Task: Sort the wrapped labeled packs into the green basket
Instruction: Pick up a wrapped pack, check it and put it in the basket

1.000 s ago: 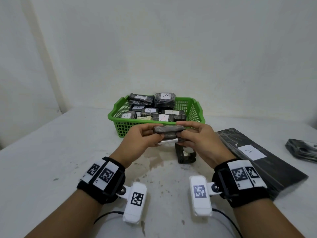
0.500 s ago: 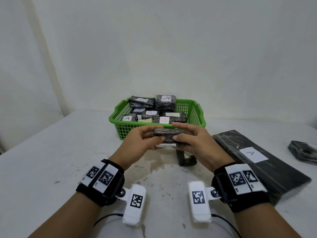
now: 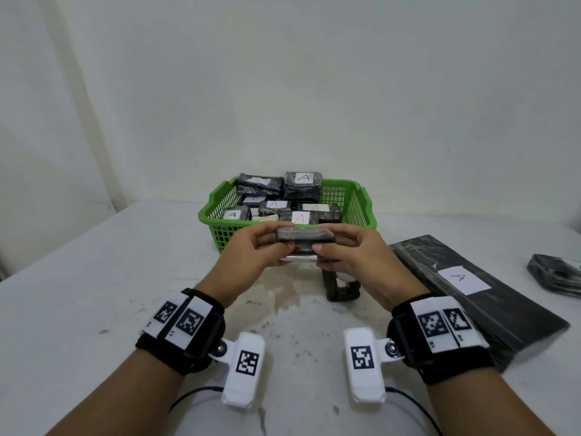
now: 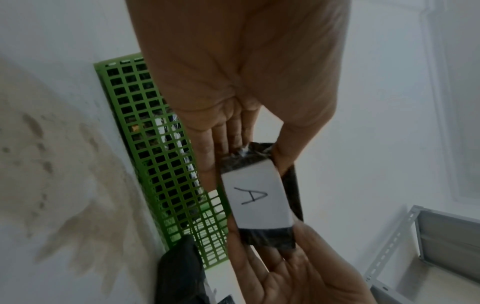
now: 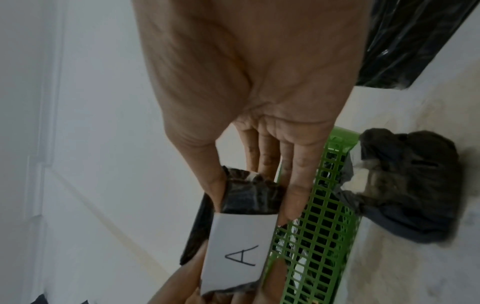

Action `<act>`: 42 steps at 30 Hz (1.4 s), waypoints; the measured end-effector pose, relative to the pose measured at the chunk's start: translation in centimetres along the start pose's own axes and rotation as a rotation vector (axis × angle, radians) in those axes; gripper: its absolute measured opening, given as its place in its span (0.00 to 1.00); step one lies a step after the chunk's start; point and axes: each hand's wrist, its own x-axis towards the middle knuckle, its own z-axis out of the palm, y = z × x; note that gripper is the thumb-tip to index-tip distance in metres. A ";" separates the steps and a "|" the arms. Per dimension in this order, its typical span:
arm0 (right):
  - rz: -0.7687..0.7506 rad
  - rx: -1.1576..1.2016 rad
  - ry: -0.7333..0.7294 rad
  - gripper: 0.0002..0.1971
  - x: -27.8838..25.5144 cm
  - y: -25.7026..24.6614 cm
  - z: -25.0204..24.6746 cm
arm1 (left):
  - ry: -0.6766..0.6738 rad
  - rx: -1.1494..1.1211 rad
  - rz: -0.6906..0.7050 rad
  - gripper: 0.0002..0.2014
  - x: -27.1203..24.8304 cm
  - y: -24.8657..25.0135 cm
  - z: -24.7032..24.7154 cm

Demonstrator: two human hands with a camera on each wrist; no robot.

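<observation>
Both hands hold one small black-wrapped pack [image 3: 304, 236] in the air just in front of the green basket [image 3: 364, 205]. My left hand [image 3: 251, 250] pinches its left end and my right hand [image 3: 355, 257] pinches its right end. The pack's white label with a handwritten "A" faces down toward me, seen in the left wrist view on the pack [image 4: 257, 203] and in the right wrist view on the pack [image 5: 239, 255]. The basket [image 4: 155, 156] [image 5: 327, 226] holds several wrapped packs, most labeled "A".
A large flat black pack [image 3: 471, 291] with an "A" label lies right of my right hand. A small dark wrapped pack [image 3: 341, 286] [image 5: 405, 185] stands on the white table under my right hand. Another dark pack [image 3: 556, 273] lies at the far right.
The held pack and both hands have stayed almost in place before the basket, shifting only slightly; the grip on both ends is the same.
</observation>
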 end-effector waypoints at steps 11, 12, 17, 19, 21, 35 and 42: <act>0.102 0.186 -0.125 0.18 -0.2 -0.2 0.0 | -0.050 0.092 0.130 0.27 -0.2 0.2 -0.2; 0.093 0.191 -0.098 0.16 -0.2 -0.1 0.1 | -0.095 0.083 0.115 0.30 -0.2 0.2 -0.2; 0.037 0.099 -0.018 0.20 0.2 0.7 0.0 | -0.131 -0.131 -0.075 0.33 0.0 -0.2 0.1; 0.032 0.121 -0.025 0.21 0.2 0.7 0.1 | -0.042 -0.014 -0.036 0.24 0.1 -0.2 0.2; 0.033 0.150 -0.028 0.25 0.2 0.4 0.3 | -0.011 0.022 -0.007 0.21 0.1 -0.3 0.2; -0.015 0.084 -0.003 0.25 0.1 0.5 -0.3 | -0.026 -0.063 0.015 0.24 0.0 0.3 -0.2; -0.046 0.080 -0.025 0.27 0.0 0.4 -0.3 | -0.025 -0.030 0.065 0.23 0.0 0.2 -0.5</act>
